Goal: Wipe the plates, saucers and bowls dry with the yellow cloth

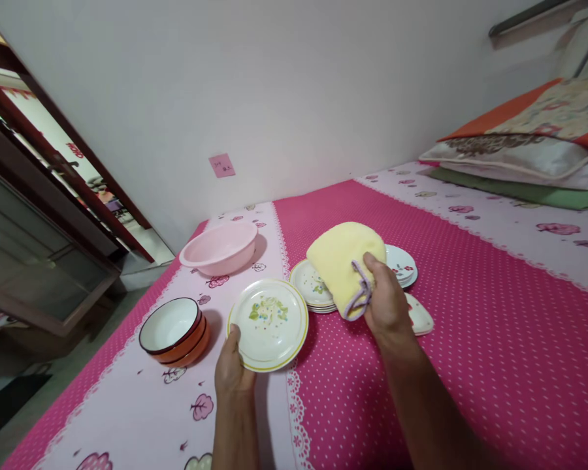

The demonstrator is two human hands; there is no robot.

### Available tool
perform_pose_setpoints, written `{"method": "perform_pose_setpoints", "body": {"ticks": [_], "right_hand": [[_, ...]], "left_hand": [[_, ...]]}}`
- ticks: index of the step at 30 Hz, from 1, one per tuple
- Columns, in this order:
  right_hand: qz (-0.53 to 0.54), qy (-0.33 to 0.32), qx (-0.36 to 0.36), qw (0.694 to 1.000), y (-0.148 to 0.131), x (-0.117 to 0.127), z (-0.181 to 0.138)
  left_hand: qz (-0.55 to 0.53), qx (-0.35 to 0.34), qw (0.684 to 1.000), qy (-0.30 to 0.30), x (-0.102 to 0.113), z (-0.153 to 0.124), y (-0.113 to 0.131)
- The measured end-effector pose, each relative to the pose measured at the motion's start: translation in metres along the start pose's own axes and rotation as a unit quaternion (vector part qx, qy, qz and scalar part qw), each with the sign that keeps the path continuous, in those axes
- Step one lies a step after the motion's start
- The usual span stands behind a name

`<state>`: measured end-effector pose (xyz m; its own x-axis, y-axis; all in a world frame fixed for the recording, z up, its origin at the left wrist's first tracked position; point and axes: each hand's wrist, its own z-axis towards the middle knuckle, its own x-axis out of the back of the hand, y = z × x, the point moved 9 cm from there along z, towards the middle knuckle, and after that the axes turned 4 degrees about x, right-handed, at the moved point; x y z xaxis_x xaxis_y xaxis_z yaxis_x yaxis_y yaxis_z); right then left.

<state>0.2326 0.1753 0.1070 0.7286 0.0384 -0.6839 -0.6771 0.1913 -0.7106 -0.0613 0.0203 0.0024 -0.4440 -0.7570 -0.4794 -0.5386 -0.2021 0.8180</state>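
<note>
My left hand [234, 365] grips the lower left rim of a cream plate [269, 326] with a yellow-edged rim and a green leaf pattern, held up and tilted toward me. In my right hand [385, 297] is a folded yellow cloth [343, 261] with a purple hem, the thumb pressed on top. Behind the cloth, and partly covered by it, lies a stack of similar plates [310, 284]. White plates with red flowers [400, 264] show past my right hand. A cornered white dish [420, 316] is half hidden by my right wrist.
Orange bowls [183, 343] with white insides are stacked at the left. Behind them stands a pink basin [220, 248] near the wall. Pillows [524, 153] are piled at the far right on the pink patterned bedspread [470, 378]. A doorway [108, 189] opens at the left.
</note>
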Motion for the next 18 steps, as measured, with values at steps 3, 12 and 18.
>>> {"method": "perform_pose_setpoints", "body": {"ticks": [3, 12, 18], "right_hand": [[-0.186, -0.091, 0.065, 0.976, 0.001, -0.022, -0.014], [-0.540, -0.233, 0.219, 0.778, 0.052, -0.065, -0.056], [-0.495, -0.307, 0.240, 0.777, 0.063, -0.084, -0.079]], "left_hand": [[-0.094, 0.048, 0.993, -0.051, -0.023, -0.014, -0.008], [-0.123, 0.066, 0.982, -0.127, -0.052, -0.040, -0.025], [-0.131, 0.096, 0.970, -0.183, -0.069, -0.054, -0.033]]}}
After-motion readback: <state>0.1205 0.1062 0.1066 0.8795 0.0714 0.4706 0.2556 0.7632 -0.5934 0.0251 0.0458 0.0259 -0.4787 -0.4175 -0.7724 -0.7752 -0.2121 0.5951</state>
